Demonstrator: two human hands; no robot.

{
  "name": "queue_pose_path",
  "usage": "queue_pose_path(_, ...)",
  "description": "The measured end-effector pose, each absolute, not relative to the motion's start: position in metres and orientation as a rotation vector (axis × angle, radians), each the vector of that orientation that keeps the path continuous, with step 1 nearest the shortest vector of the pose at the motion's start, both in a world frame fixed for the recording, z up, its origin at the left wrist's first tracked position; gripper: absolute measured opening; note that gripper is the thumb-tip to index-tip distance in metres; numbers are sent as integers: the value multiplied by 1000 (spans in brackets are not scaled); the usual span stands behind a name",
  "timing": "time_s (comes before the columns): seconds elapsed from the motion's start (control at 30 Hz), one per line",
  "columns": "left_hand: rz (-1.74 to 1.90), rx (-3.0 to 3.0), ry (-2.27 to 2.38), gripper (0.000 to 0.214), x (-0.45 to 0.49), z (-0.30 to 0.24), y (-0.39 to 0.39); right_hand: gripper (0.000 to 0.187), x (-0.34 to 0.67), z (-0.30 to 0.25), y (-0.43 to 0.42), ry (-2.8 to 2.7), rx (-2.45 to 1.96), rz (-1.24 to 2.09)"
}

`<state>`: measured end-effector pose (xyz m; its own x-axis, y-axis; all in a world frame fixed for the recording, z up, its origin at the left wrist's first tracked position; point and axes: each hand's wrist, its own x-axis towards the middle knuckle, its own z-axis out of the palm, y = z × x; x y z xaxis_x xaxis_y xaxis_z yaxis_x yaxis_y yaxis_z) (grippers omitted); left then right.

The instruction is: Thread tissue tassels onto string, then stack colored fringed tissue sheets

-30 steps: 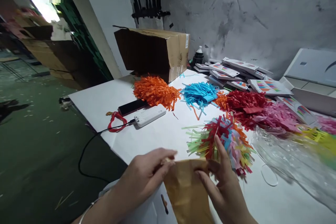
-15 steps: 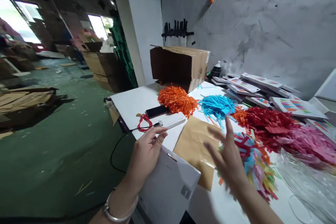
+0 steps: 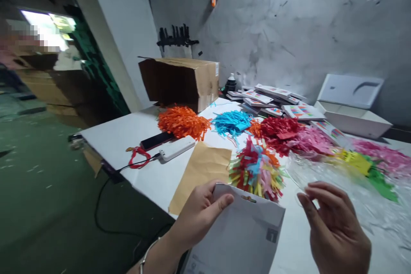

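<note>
Spreading across the middle and right of the view, a white table (image 3: 112,132) carries everything close by, its rear edge toward the grey wall. Near the left end of that edge, a cardboard box (image 3: 207,85) lies on its side, its dark mouth facing the table's left corner. Farther right along the same edge stands an open white box (image 3: 353,117), lid raised, with a loose pile of printed packs (image 3: 303,112) beside it. Clear plastic (image 3: 311,171) sprawls over the right part. A brown envelope (image 3: 202,167) lies flat, its lower end reaching the table's near-left edge. Over that near side is a flat white carton (image 3: 240,231), tilted, with a slot close to its top. The left hand (image 3: 201,214) grips its upper left corner, thumb across the face; the right hand (image 3: 337,222) hangs apart from it, before the plastic, fingers curled toward the thumb; whether they pinch anything I cannot tell. Behind the carton sits a multicoloured tassel bundle (image 3: 257,171), with orange (image 3: 183,122), blue (image 3: 233,122) and dark red bundles (image 3: 279,132) beyond. Toward the left edge lie a white power bank (image 3: 176,149), a dark phone (image 3: 157,140) and a red loop (image 3: 138,165).
</note>
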<state>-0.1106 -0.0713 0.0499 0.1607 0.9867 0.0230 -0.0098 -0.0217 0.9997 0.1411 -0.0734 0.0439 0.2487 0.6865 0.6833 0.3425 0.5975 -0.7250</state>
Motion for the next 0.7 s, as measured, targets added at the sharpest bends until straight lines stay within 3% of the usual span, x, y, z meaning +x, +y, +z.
queue_pose_path(0.03, 1100, 1265, 1064, 41, -102, 47, -68, 6, 149, 49, -81, -1426, -950, 333)
queue_pose_path(0.2, 1064, 1174, 950, 41, -57, 46, -57, 15, 161, 60, -108, -1745, -980, 850)
queue_pose_path(0.7, 905, 1203, 916, 44, 4, 33, -60, 8, 193, 31, -112, -1715, -1153, 426)
